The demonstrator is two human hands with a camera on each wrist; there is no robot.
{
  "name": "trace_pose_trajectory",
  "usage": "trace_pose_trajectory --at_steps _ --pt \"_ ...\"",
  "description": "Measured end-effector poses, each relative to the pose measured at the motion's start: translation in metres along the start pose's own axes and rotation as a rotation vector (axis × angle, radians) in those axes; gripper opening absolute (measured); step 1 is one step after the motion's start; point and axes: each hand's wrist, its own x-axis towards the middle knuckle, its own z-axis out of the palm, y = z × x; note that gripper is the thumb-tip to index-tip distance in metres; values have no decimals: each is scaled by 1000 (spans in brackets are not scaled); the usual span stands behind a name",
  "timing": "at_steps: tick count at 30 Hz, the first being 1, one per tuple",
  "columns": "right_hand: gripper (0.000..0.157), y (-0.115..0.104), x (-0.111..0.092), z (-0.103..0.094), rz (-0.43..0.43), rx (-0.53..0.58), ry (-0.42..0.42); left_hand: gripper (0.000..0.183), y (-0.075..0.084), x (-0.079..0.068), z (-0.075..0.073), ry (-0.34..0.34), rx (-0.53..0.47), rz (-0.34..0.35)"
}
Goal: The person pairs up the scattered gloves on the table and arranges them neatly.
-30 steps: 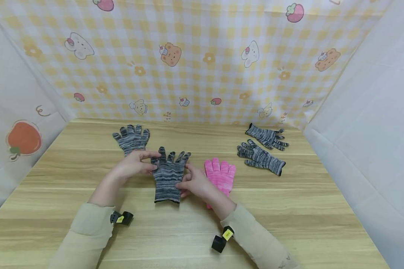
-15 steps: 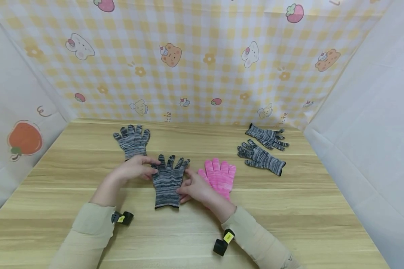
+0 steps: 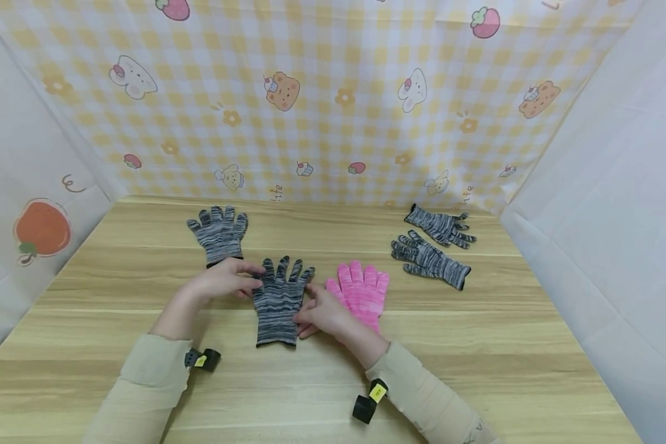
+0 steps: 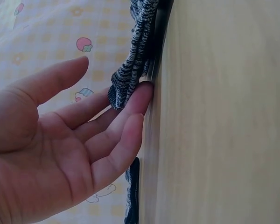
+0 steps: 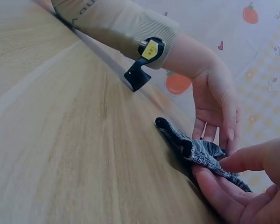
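Note:
A grey-and-black striped knit glove (image 3: 279,308) lies at the middle of the table, fingers away from me and dark-edged cuff towards me. At its left edge, my left hand (image 3: 222,280) touches the glove's outer finger. In the left wrist view, the fingers (image 4: 114,133) of that hand are loosely bent under the knit edge, with the thumb (image 4: 67,79) raised apart from it. My right hand (image 3: 326,311) pinches the glove's right edge; in the right wrist view the thumb (image 5: 247,161) is on top and the fingertips are below.
A second striped glove (image 3: 222,237) lies behind my left hand. To the right is a pink glove (image 3: 363,290), its cuff hidden by my right wrist. Two more striped gloves, one nearer (image 3: 433,262) and one farther glove (image 3: 438,223), lie at the back right before the checked curtain (image 3: 333,135).
The striped glove between my hands has come towards me and now lies flatter, mostly in the first half second. Both hands have shifted only slightly with it.

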Motion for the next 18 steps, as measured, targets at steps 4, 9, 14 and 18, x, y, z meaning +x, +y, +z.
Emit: trace_pose_trajectory --at_steps 4,9,14,18 --pt "84 1 0 -2 8 -3 -3 46 1 0 0 16 16 8" --pt "82 -2 -2 -5 8 -31 -14 44 3 -1 1 36 53 29" --pt "78 -8 -5 -8 4 -110 -9 45 3 -2 0 73 97 49" --pt "73 -11 -6 -11 -15 -199 4 42 2 -3 -2 115 162 84"
